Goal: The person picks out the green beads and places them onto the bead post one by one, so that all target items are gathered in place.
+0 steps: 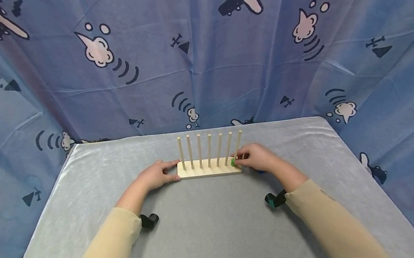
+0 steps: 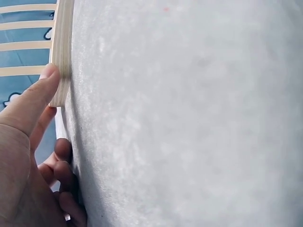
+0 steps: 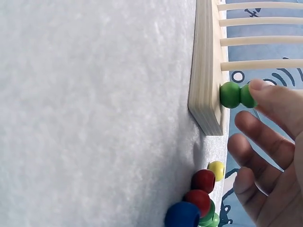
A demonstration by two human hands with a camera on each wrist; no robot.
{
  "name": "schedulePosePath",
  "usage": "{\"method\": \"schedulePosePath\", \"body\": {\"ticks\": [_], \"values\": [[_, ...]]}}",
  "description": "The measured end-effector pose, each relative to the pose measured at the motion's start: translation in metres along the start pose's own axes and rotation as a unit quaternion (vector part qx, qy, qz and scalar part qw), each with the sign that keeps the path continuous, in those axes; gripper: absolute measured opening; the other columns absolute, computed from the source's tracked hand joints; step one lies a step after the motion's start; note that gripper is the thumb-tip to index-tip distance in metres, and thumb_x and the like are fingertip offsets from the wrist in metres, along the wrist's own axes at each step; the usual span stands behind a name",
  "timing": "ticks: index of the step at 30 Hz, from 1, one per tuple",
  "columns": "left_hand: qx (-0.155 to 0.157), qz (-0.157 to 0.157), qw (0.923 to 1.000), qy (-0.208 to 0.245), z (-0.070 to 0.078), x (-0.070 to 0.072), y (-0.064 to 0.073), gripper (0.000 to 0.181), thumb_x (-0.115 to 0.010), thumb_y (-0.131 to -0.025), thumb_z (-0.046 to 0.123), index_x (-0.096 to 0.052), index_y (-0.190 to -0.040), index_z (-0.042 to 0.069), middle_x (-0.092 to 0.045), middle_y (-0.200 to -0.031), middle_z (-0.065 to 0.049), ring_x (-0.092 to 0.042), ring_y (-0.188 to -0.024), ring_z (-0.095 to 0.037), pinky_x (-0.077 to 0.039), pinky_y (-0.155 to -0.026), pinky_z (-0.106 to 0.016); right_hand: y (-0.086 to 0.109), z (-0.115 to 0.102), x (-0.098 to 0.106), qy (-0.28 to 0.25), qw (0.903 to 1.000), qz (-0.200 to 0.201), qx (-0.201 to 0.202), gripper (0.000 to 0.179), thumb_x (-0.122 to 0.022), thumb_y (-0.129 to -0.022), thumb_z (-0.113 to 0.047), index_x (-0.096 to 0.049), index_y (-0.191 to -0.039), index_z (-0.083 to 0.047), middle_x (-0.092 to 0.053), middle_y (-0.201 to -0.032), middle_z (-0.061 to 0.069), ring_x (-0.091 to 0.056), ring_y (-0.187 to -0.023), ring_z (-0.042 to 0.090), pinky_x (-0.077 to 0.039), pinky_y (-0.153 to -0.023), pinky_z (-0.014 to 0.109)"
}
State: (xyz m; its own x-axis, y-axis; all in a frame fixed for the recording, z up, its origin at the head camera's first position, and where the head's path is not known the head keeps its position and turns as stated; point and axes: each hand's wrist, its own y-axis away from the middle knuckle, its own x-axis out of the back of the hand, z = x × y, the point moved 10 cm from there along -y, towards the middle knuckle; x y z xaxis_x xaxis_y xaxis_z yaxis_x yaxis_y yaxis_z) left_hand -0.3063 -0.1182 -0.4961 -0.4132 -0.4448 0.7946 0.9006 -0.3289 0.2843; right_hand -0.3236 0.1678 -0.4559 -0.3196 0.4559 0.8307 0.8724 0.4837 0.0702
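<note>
A pale wooden peg board (image 1: 208,172) with several upright pegs stands on the table. At its left end my left hand (image 1: 155,175) holds the base, thumb on the front side and index finger towards the back; the left wrist view shows that thumb (image 2: 45,82) on the wood. My right hand (image 1: 258,157) is at the rightmost peg (image 1: 237,140). There it pinches a green bead (image 3: 247,96) with the thumb and a mostly hidden index finger. Another green bead (image 3: 230,94) sits against the base, touching the pinched one. The other right fingers are loosely bent.
Beside the board's right end lie loose beads: a blue bead (image 3: 182,216), red beads (image 3: 203,181), a yellow bead (image 3: 217,170) and green ones. In the head view my right hand mostly hides them. A grey cloth covers the table (image 1: 218,230); a patterned blue curtain (image 1: 198,53) hangs behind.
</note>
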Motion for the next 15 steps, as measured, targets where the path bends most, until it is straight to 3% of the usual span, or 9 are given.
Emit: {"method": "schedulePosePath", "body": {"ticks": [3,8,11,15], "values": [[-0.002,0.006,1.0000,-0.004,-0.002,-0.001,-0.001,0.069,-0.073,-0.087,0.050,-0.048,-0.148,0.033,-0.052,-0.102,-0.006,-0.051,-0.087,-0.022,-0.043,-0.085,-0.046,0.000,0.000,-0.001,0.001,0.9999,0.002,0.012,0.011,-0.074,-0.090,-0.024,-0.071,-0.085,-0.015,-0.066,-0.087,-0.002,-0.056,-0.077,0.015,-0.045,-0.067,0.033],[0.000,0.012,0.9999,-0.007,-0.004,-0.002,-0.001,0.070,-0.073,-0.086,0.052,-0.047,-0.148,0.036,-0.052,-0.101,-0.005,-0.051,-0.085,-0.021,-0.043,-0.082,-0.044,0.005,-0.001,0.003,-0.016,0.9995,0.009,0.027,0.019,-0.074,-0.090,-0.022,-0.076,-0.105,-0.010,-0.067,-0.089,-0.001,-0.060,-0.083,0.016,-0.048,-0.073,0.036],[-0.002,0.013,0.9999,-0.007,-0.004,-0.002,-0.001,0.070,-0.073,-0.086,0.052,-0.047,-0.149,0.035,-0.053,-0.103,-0.005,-0.051,-0.085,-0.021,-0.043,-0.082,-0.044,0.010,0.004,0.005,-0.023,0.9997,0.002,0.007,0.029,-0.073,-0.092,-0.024,-0.073,-0.118,-0.011,-0.067,-0.094,-0.002,-0.061,-0.086,0.016,-0.049,-0.074,0.036],[-0.005,0.015,0.9998,-0.009,-0.004,-0.002,-0.001,0.069,-0.073,-0.086,0.052,-0.048,-0.148,0.034,-0.053,-0.104,-0.005,-0.051,-0.086,-0.021,-0.043,-0.082,-0.044,0.018,0.013,0.009,-0.028,0.9993,-0.008,-0.021,0.032,-0.071,-0.093,-0.024,-0.072,-0.123,-0.013,-0.066,-0.095,-0.001,-0.059,-0.081,0.015,-0.049,-0.067,0.034]]}}
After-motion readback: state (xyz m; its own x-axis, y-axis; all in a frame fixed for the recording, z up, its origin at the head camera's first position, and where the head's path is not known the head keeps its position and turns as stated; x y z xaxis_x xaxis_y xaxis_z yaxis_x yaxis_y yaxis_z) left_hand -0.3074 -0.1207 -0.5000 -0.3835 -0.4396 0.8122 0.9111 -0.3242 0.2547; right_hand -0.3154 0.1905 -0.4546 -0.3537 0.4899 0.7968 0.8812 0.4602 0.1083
